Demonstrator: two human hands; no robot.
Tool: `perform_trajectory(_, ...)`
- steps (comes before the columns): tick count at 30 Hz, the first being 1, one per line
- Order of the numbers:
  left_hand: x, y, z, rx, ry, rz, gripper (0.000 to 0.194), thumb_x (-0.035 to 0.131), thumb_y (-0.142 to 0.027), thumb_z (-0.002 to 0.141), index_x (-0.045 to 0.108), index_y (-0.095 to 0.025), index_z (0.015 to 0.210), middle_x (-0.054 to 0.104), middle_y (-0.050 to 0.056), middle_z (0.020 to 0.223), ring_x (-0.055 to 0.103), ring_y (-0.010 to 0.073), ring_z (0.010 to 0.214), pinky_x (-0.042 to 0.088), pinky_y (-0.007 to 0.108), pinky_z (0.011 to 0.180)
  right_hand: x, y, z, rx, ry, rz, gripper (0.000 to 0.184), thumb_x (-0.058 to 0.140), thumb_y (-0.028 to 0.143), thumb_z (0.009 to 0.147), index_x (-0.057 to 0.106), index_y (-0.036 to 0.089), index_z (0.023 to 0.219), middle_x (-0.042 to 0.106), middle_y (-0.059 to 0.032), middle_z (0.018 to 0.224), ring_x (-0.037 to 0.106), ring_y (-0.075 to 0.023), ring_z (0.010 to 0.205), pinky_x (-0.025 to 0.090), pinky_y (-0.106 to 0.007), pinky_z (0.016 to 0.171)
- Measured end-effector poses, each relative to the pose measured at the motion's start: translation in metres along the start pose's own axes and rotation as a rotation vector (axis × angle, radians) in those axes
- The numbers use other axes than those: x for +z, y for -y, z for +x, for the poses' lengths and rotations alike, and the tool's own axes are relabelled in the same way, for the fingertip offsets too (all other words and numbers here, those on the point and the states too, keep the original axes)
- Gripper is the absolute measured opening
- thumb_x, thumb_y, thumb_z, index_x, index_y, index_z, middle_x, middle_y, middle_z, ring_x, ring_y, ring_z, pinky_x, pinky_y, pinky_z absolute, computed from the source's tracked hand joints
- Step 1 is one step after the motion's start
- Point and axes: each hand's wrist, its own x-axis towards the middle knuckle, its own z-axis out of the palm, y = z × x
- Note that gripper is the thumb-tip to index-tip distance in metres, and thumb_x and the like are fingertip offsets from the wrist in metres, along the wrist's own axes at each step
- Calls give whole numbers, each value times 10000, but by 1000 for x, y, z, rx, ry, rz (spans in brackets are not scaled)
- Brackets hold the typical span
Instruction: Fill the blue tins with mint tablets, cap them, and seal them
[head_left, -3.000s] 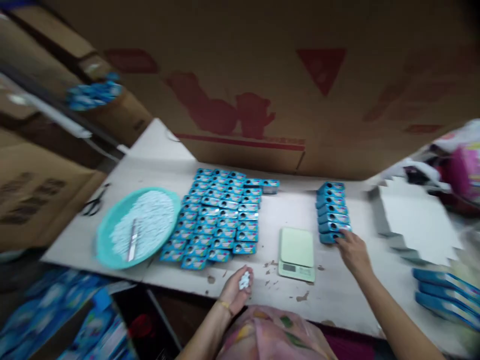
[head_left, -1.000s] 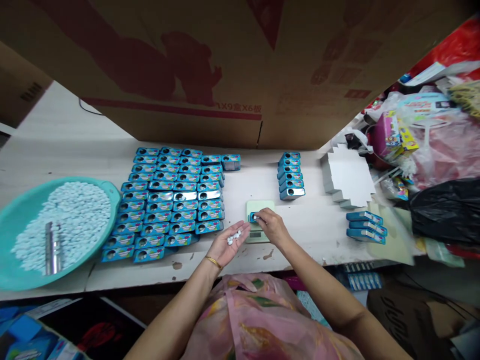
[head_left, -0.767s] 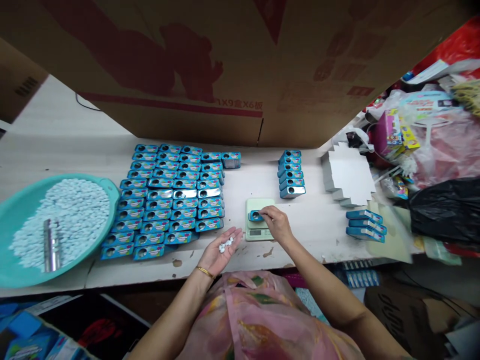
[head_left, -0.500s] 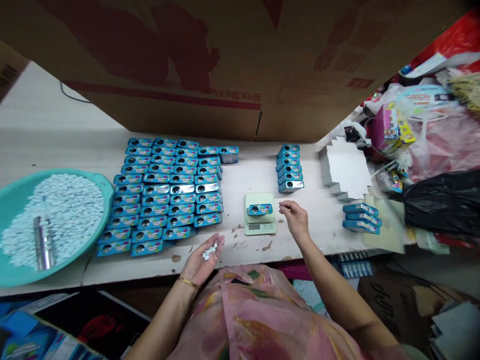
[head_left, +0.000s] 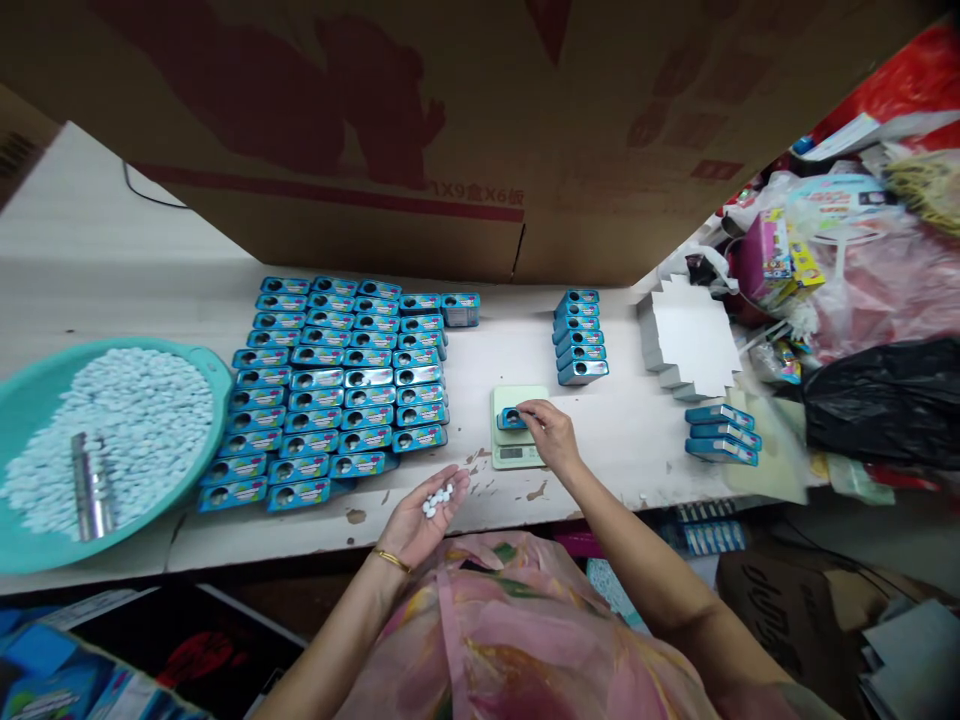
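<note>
Blue tin (head_left: 511,419) sits under the right hand (head_left: 531,413) (fingertips at its opening).

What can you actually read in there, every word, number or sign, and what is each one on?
"1X9盒X6板": the large carton at the back, in red; its last character is slightly blurred.
Unclear: large lettering on the brown box at lower right.
Too small: print on the blue tins, the display of the scale and the pink box.
Too blurred: dark print on the left-edge carton.
</note>
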Motion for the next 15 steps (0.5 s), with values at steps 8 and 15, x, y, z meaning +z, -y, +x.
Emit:
perform_trajectory(8,-6,2,3,-17,24,-5,304,433,-46,719,524,-48,1009,600,173,967,558,217,931,492,290,762,-28,-6,-24,40,-73,-74,185,424,225,802,574,186,903,562,-52,881,526,-136,811,450,-253,642)
perform_trajectory(15,-7,18,6,-134,240,151,346,449,7,656,568,-79,969,626,111,915,582,183,862,439,318,828,29,38,-65,-289,604,-349,230,474,227,791,510,163,1008,544,-75,912,471,-171,874,398,-306,769)
